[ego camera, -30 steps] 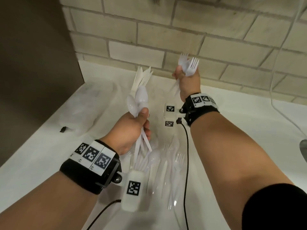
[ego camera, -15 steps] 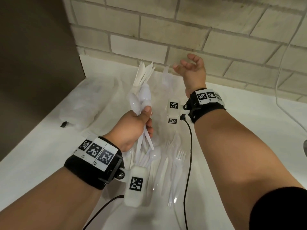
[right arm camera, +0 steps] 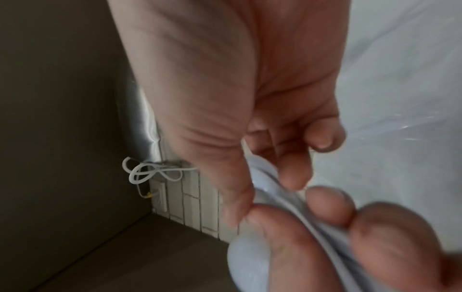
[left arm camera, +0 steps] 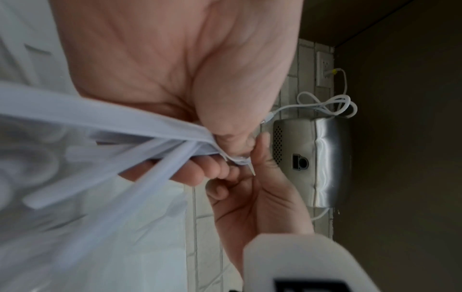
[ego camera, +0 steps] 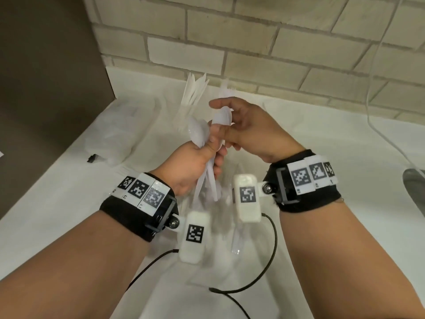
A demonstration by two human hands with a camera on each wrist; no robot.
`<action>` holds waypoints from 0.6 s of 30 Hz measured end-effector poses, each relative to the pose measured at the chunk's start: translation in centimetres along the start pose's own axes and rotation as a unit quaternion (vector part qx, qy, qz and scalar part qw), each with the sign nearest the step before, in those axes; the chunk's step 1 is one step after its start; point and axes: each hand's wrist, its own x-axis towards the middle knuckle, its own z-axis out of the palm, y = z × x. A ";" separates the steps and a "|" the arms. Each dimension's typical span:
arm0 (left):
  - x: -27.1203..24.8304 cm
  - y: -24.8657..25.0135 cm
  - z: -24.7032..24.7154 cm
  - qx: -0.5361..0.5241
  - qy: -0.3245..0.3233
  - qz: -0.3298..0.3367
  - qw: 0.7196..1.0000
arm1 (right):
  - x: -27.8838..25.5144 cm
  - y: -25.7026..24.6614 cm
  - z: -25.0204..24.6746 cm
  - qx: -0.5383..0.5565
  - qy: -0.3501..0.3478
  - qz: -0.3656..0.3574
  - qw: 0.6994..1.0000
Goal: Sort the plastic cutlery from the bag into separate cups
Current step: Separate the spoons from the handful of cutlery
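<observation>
My left hand (ego camera: 193, 164) grips a bundle of white plastic spoons (ego camera: 199, 132) by their handles, bowls up, above the counter. My right hand (ego camera: 253, 132) has met the bundle, and its thumb and fingers pinch the bowl of one spoon (ego camera: 222, 117). In the right wrist view that spoon (right arm camera: 265, 177) shows between thumb and fingertip. Behind the hands, white knives (ego camera: 195, 93) stand upright in a clear cup, and forks (ego camera: 226, 88) stand in another beside it. Loose cutlery (ego camera: 236, 240) lies on the counter under my wrists.
A crumpled clear plastic bag (ego camera: 110, 139) with a black clip (ego camera: 92, 158) lies at the left. A brick wall (ego camera: 276, 54) closes the back and a dark panel (ego camera: 46, 77) the left. A white cable (ego camera: 379, 134) and a metal object (ego camera: 414, 187) are at the right.
My right hand let go of the forks at the back cup, then swung back and down to the left hand's spoons and took hold of one. The left hand stayed put.
</observation>
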 end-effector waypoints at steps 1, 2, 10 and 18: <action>-0.2 -0.2 0.3 0.006 -0.010 0.006 1.000 | -0.5 0.1 0.3 -0.001 0.021 0.003 1.000; -0.4 -0.3 0.6 0.011 -0.018 0.009 1.000 | -1.0 0.2 0.6 -0.014 0.044 0.007 0.999; -1.1 -0.6 2.1 0.032 -0.016 0.031 0.999 | -3.0 1.0 1.6 -0.207 0.146 -0.025 0.967; -0.7 -0.9 2.2 0.053 0.075 0.028 0.995 | -3.7 1.4 1.3 -0.271 0.179 -0.048 0.945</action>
